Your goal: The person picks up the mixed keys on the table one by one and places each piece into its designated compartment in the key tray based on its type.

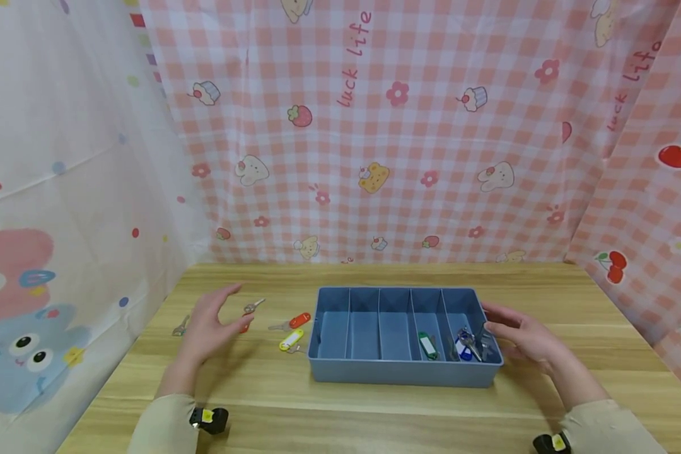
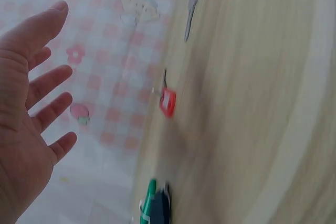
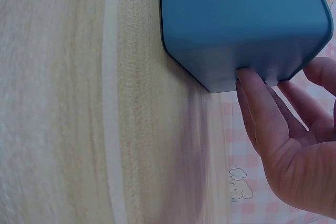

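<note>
My left hand (image 1: 207,331) is over the left of the table, its fingers spread and nothing in them. Close by are a key (image 1: 253,306) with a red tag (image 2: 168,102), partly hidden by that hand in the head view, and another key (image 1: 180,326) to its left. My right hand (image 1: 524,337) grips the right end of a blue-grey divided box (image 1: 403,372), thumb at the rim and fingertips against the outer wall. A green-tagged key (image 1: 428,346) lies in the compartment second from right. The rightmost compartment holds keys with a blue tag (image 1: 463,348).
Between the left hand and the box lie a key with a red-orange tag (image 1: 300,320) and one with a yellow tag (image 1: 291,340). Green (image 2: 148,200) and dark (image 2: 160,205) tags show low in the left wrist view. A checked cloth (image 1: 397,139) hangs behind the wooden table (image 1: 374,416).
</note>
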The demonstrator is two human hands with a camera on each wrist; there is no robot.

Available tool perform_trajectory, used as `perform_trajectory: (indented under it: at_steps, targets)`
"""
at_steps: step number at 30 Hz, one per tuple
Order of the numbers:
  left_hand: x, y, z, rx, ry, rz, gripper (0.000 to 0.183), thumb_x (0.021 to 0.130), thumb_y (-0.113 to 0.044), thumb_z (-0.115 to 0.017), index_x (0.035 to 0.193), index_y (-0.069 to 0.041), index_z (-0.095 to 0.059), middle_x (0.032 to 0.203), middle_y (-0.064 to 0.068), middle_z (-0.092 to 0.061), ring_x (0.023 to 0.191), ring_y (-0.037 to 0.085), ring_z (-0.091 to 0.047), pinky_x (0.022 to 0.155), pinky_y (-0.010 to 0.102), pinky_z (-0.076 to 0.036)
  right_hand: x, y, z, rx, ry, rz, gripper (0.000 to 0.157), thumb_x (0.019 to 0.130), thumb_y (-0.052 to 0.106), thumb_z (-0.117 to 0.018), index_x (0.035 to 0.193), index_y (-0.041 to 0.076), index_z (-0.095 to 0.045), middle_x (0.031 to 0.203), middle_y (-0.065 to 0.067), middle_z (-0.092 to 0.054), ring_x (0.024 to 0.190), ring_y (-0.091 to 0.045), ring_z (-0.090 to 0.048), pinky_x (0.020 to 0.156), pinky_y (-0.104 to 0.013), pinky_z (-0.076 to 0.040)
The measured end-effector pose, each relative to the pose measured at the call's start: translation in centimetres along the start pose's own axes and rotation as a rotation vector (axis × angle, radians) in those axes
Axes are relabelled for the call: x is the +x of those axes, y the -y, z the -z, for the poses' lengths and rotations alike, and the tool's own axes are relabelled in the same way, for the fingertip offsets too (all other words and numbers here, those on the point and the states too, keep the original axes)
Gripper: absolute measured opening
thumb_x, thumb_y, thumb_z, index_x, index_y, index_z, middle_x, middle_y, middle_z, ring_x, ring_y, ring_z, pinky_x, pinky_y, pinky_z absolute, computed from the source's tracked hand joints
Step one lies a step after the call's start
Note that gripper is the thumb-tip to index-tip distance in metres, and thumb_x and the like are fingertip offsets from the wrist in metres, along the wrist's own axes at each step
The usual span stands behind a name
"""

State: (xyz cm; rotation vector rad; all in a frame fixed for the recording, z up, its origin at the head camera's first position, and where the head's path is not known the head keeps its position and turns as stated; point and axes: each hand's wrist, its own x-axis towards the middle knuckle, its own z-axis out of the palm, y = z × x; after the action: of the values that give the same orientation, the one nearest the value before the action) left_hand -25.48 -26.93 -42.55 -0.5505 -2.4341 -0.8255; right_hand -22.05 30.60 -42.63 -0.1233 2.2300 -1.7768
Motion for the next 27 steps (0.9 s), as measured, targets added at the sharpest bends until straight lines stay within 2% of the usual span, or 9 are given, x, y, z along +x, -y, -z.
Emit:
perform_trajectory:
  at_steps: [6,12,16,21,27]
  targets:
    - [-0.9,1.5,1.3,-0.020,-0.040,-0.013,0.062,0.074,-0.005,-0.085,0.129,0.006,-0.058,0.122,0.027,-0.061,0.114,0.048,-0.051,0.097,0.061,-0.033,-0.1,-0.1,0.2,0.000,-0.004,-0.008,0.069,0.101,0.022,-0.059,0.153,-0.005,-0.023,0.155,-0.033,-0.022,0.117,-0.017,-0.054,0.096,-0.047,-0.049]
    - [-1.6,2.2,3.0,-0.014,-0.032,0.025,0.059,0.075,-0.005,-0.084,0.128,0.006,-0.059,0.123,0.029,-0.060,0.114,0.048,-0.051,0.096,0.062,-0.034,-0.1,0.0,0.0,0.014,0.005,0.003,0.069,0.101,0.021,-0.059,0.153,-0.005,-0.023,0.154,-0.033,-0.023,0.118,-0.016,-0.054,0.096,-0.047,-0.048]
    - [-1.9,2.6,4.3,-0.033,-0.012,0.079,0.058,0.079,-0.005,-0.082,0.130,0.006,-0.057,0.126,0.030,-0.057,0.117,0.049,-0.049,0.096,0.063,-0.035,-0.1,0.0,0.0,0.012,-0.003,-0.008,0.069,0.101,0.022,-0.059,0.153,-0.004,-0.024,0.155,-0.032,-0.024,0.120,-0.018,-0.053,0.097,-0.047,-0.048]
    - [-2.4,3.2,6.0,-0.081,0.034,0.203,0.058,0.085,-0.011,-0.078,0.135,0.006,-0.053,0.133,0.032,-0.051,0.124,0.051,-0.043,0.097,0.067,-0.033,0.0,0.1,-0.1,0.008,-0.003,-0.012,0.069,0.101,0.022,-0.060,0.153,-0.004,-0.024,0.155,-0.031,-0.025,0.122,-0.020,-0.052,0.097,-0.047,-0.048]
    - [-2.9,4.6,7.1,-0.122,0.055,0.284,0.057,0.089,-0.014,-0.076,0.137,0.006,-0.052,0.137,0.030,-0.049,0.122,0.047,-0.043,0.097,0.067,-0.031,0.0,0.1,-0.1,0.012,-0.007,-0.014,0.069,0.100,0.022,-0.060,0.153,-0.004,-0.024,0.154,-0.031,-0.026,0.116,-0.014,-0.055,0.096,-0.045,-0.049]
